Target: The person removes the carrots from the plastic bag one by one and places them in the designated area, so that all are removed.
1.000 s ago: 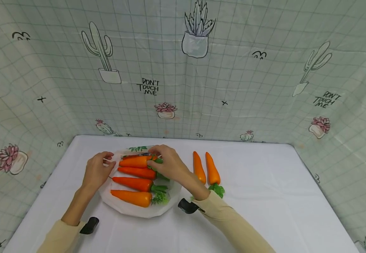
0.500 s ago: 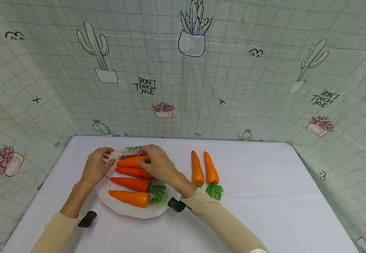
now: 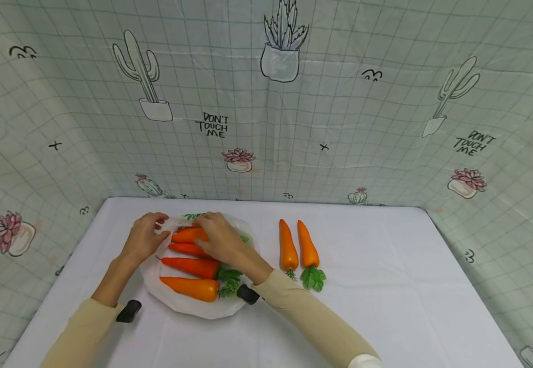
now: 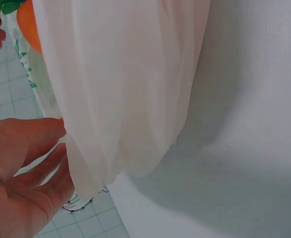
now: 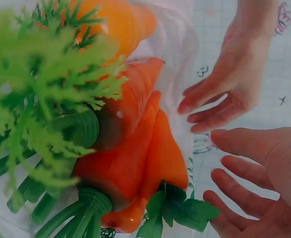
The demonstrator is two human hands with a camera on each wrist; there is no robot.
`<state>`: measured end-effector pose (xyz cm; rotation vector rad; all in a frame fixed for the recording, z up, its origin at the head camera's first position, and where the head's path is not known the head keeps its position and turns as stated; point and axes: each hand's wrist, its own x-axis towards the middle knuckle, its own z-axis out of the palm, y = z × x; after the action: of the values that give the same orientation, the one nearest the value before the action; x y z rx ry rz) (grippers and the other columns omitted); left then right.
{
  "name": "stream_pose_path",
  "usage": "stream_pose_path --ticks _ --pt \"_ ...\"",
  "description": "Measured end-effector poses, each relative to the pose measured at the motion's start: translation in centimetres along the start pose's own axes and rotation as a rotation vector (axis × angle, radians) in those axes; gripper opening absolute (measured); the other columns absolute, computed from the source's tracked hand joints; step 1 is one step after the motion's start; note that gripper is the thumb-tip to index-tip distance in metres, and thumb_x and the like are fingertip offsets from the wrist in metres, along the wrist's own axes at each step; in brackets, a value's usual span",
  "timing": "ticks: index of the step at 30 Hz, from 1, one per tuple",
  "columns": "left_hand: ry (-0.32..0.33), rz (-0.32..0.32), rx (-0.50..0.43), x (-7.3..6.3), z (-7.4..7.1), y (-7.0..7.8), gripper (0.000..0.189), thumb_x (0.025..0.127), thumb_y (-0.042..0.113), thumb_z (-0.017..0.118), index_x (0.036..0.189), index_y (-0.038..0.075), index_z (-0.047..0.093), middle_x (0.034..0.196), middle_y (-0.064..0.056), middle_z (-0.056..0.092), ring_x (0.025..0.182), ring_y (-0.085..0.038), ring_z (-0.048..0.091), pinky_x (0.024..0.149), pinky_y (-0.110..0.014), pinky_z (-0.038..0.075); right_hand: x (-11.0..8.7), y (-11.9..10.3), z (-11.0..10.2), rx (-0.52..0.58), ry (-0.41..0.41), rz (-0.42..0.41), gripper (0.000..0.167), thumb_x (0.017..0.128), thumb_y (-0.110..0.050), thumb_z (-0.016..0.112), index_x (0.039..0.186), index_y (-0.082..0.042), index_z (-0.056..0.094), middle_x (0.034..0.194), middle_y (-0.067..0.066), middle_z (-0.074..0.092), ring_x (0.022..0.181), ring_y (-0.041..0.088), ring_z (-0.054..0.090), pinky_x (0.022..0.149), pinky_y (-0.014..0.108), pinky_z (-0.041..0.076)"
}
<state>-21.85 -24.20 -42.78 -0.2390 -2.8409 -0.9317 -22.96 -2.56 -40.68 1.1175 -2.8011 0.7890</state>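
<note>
Left of centre in the head view, the left hand [image 3: 143, 240] is touching the left edge of a white plastic bag [image 3: 192, 305] with relaxed, nearly straight fingers, while the right hand [image 3: 217, 239] is lying loosely open over the carrots in the bag [image 3: 188, 268], its fingers gripping nothing. Two loose carrots [image 3: 297, 246] are lying side by side on the white tabletop [image 3: 386, 286], just right of the bag, with the cactus-print backdrop [image 3: 266, 102] hanging behind.
</note>
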Motion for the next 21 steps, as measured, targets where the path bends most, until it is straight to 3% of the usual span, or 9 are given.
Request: stream_pose_path --ticks 21 --pt "-0.023 0.010 0.019 0.4 0.1 -0.8 0.032 0.088 -0.008 0.072 0.116 -0.019 0.060 0.103 -0.034 0.064 0.090 -0.046 0.066 0.084 -0.057 0.057 0.4 -0.6 1.4 -0.260 -0.113 0.021 0.044 0.098 -0.024 0.072 0.139 -0.009 0.062 0.130 0.009 0.066 0.120 0.024 0.059 0.108 0.031 0.043"
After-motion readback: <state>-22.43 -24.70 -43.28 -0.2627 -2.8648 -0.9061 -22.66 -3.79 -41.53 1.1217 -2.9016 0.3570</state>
